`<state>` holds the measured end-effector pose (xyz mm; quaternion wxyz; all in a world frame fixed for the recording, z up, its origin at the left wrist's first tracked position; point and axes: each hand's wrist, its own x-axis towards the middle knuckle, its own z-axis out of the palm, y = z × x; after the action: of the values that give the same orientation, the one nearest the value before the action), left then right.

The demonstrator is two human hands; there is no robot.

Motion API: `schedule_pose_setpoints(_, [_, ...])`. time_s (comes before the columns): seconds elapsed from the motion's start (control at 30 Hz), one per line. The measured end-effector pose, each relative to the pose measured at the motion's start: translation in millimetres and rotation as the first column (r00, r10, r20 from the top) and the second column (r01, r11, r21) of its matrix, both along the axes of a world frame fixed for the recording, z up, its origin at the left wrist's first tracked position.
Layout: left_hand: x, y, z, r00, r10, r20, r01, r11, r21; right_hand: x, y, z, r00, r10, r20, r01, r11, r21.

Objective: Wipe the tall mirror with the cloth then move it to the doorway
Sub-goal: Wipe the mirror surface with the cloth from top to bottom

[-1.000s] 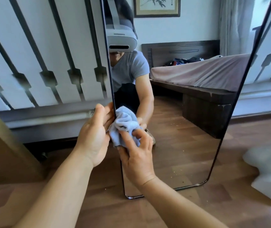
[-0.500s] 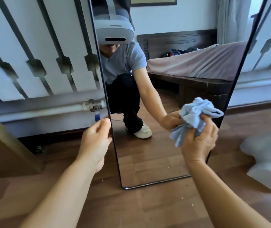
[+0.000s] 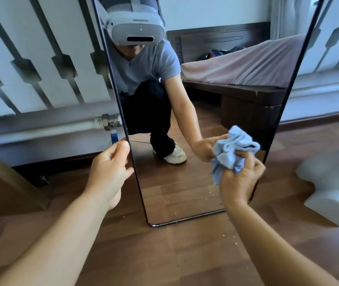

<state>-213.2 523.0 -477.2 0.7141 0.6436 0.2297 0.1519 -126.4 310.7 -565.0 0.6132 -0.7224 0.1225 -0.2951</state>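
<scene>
Your left hand (image 3: 110, 172) grips the left edge of the tall mirror (image 3: 185, 193), thumb and fingers curled round its dark frame at about 9 o'clock. Your right hand (image 3: 239, 180) is clenched on the bunched blue cloth (image 3: 233, 149), pressed to the glass near the right edge at 4 o'clock. The mirror stands upright on the wooden floor (image 3: 164, 254), leaning back toward the white railing (image 3: 40, 69).

A pale blue cloth (image 3: 234, 150) is showing against a dark-framed mirror (image 3: 185, 193), which is reflecting a grey T-shirt, black trousers, a cream shoe, a white headset and a dusty-pink bedspread. Reddish-brown wood planks are lining the floor (image 3: 164, 254), while a white wall panel (image 3: 40, 65) is carrying dark grey diagonal stepped bars.
</scene>
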Motion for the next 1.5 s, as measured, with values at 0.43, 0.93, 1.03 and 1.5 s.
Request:
schedule_pose_setpoints(0.43, [-0.4,0.7,-15.6,1.0,-0.01,0.009,0.009,0.998,0.068,-88.1,105.4,-41.5,0.691,0.72,-0.063,-0.613,0.537,-0.58])
schedule_pose_setpoints(0.93, [-6.3,-13.0,-48.5,0.995,0.073,-0.073,-0.071,0.997,0.028,-20.2,-1.3,-38.1,0.992,0.073,-0.102,-0.088,0.984,-0.152])
schedule_pose_setpoints(1.03, [-6.6,-12.2,-49.5,0.993,0.068,-0.093,-0.068,0.998,0.008,-1.8,-29.0,-45.0,0.98,-0.092,-0.178,0.078,0.994,-0.08])
schedule_pose_setpoints(1.5, [-5.9,-11.5,-54.0,0.994,0.065,-0.087,-0.068,0.997,-0.035,-44.8,29.3,-79.1,0.917,0.152,-0.368,-0.139,0.988,0.063])
